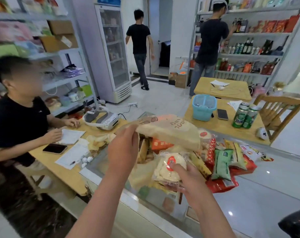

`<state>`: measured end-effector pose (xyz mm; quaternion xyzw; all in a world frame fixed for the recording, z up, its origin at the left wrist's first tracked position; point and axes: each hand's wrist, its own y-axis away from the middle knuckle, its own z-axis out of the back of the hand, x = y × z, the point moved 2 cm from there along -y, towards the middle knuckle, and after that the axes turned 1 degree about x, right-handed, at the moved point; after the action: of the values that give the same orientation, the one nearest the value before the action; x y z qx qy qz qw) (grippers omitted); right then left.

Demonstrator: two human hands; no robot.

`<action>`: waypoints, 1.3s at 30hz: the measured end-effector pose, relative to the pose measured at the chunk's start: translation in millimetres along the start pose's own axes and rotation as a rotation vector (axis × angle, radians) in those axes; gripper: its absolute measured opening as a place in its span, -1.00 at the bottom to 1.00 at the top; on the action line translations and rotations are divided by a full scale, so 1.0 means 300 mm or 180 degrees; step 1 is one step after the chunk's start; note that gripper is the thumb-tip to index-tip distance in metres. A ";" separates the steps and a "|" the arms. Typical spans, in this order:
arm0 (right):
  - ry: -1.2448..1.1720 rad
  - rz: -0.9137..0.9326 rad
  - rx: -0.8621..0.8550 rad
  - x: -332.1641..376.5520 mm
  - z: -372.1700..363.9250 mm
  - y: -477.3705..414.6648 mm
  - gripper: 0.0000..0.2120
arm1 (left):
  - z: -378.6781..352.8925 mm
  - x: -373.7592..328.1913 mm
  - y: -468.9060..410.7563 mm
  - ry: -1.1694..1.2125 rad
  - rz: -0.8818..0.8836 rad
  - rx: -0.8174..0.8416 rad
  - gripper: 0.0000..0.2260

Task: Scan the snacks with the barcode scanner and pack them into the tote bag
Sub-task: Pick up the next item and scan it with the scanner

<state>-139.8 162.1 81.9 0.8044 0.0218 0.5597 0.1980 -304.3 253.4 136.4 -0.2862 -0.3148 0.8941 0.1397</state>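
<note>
My left hand (123, 148) pinches the rim of a cream tote bag (171, 133) and holds it lifted and open over the glass counter. My right hand (192, 181) grips a clear pack of white round snacks with a red label (169, 167), just below the bag's mouth. Inside the bag I see an orange box (160, 145) and other packs. A heap of loose snacks lies to the right: a green packet (222, 163), red packets (221, 184) and yellow ones (237, 155). A dark object (294, 224) at the bottom right corner may be the scanner; I cannot tell.
A seated person (17, 121) is at the wooden table on the left, with a phone (54, 148), papers and a white headset (103, 120). Behind the counter stands a table with a blue basket (203, 108), a phone and two green cans (245, 116). Two people stand by the far shelves.
</note>
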 end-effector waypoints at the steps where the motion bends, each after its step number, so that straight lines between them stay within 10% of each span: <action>1: 0.0095 -0.0028 0.0065 0.000 -0.002 -0.010 -0.77 | 0.025 -0.020 -0.036 -0.0083 -0.0043 -0.0120 -0.77; 12: -0.0115 0.0041 0.0101 -0.053 -0.115 -0.155 -0.60 | 0.096 -0.029 -0.122 -0.0322 -0.0294 -0.0503 -0.72; 19: -0.0110 0.1196 -0.1554 0.036 -0.276 -0.355 -0.55 | 0.100 0.014 -0.142 -0.0020 -0.0740 -0.0535 -0.70; 24: -0.0075 0.0720 -0.0251 0.096 -0.462 -0.524 -0.83 | 0.104 0.037 -0.189 0.0284 -0.0891 -0.0579 -0.72; 39: -0.0668 0.0918 -0.1193 0.003 -0.273 -0.356 -0.82 | 0.075 0.049 -0.225 0.1371 -0.0322 -0.0332 -0.86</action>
<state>-193.9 284.6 70.2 0.8022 -0.2178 0.4898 0.2630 -324.8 300.4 187.9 -0.4612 -0.3374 0.7868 0.2334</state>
